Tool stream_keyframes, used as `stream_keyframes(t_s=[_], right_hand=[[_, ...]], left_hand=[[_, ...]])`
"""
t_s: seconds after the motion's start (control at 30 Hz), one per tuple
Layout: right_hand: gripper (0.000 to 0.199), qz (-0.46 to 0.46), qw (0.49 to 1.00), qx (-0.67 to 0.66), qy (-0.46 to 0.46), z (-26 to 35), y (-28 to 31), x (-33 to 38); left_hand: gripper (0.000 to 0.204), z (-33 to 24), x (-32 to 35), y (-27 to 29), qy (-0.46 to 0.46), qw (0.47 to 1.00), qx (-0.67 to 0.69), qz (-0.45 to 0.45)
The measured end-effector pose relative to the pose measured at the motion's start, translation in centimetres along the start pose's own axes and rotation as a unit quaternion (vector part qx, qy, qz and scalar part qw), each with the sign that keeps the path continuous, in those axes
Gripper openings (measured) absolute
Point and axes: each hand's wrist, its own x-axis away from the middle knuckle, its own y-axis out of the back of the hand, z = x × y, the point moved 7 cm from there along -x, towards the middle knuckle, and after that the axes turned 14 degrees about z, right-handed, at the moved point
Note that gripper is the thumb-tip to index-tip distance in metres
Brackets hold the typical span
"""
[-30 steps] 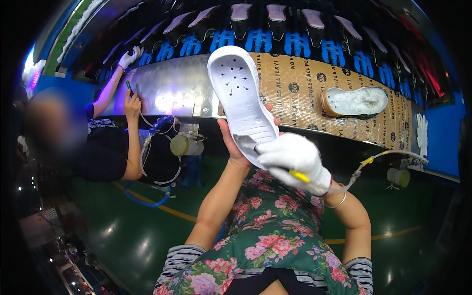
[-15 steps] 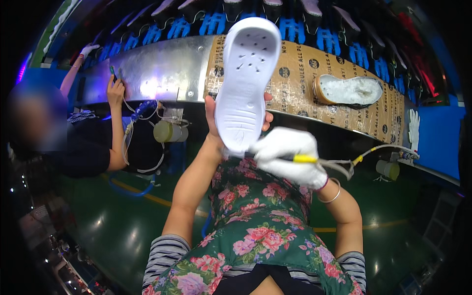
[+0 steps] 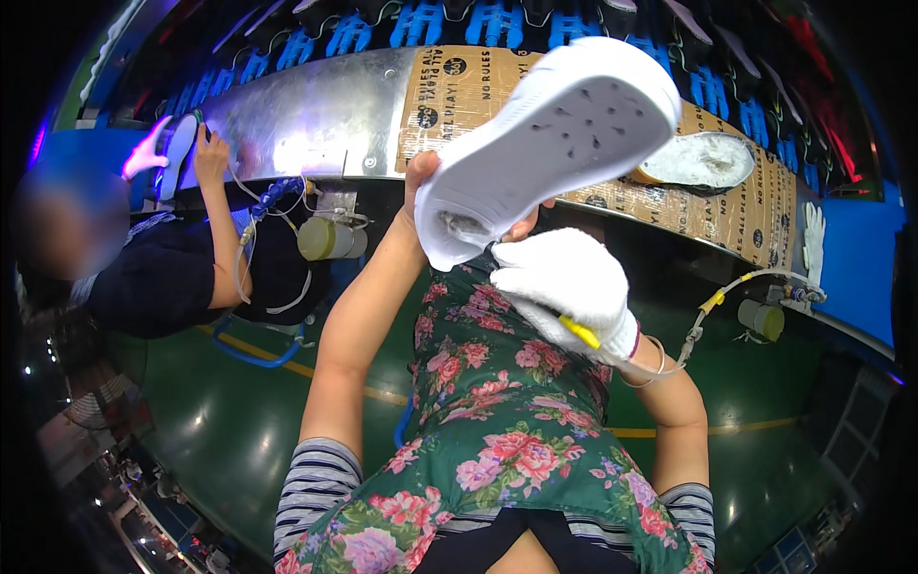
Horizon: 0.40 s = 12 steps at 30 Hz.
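My bare left hand grips a white shoe sole from beneath, thumb at its left edge and fingertips at its right. The sole is tilted, its toe end far right and its heel close to me. Small holes dot the toe part, and a greyish wet-looking patch shows inside the heel. My right hand, in a white knitted glove, is closed round a slim hose-fed brush with a yellow sleeve. The brush's dark tip is at the heel's right edge; the glove hides most of it.
A sole-shaped piece with a whitish crusted inside lies on the cardboard covering the metal bench. Blue clamps line the far side. A clear hose runs right towards a hanging glove. At left, a co-worker handles another sole.
The sole has swung and tilted, its toe end moving right, and the greyish heel patch has come into view. My right hand has moved slightly, still holding the brush. The co-worker's hands now hold a sole.
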Motion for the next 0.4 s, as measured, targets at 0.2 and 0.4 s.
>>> stream_keyframes(t_s=[0.2,0.4], right_hand=[[0.032,0.078,0.994,-0.064,0.028,0.9,-3.3,1.4],[0.030,-0.032,0.997,-0.061,-0.022,-0.5,-0.7,0.5]], left_hand=[[0.111,-0.5,0.1,0.3,0.058,0.998,0.006,-0.040],[0.114,-1.0,-0.1,-0.8,0.091,0.995,-0.048,-0.006]])
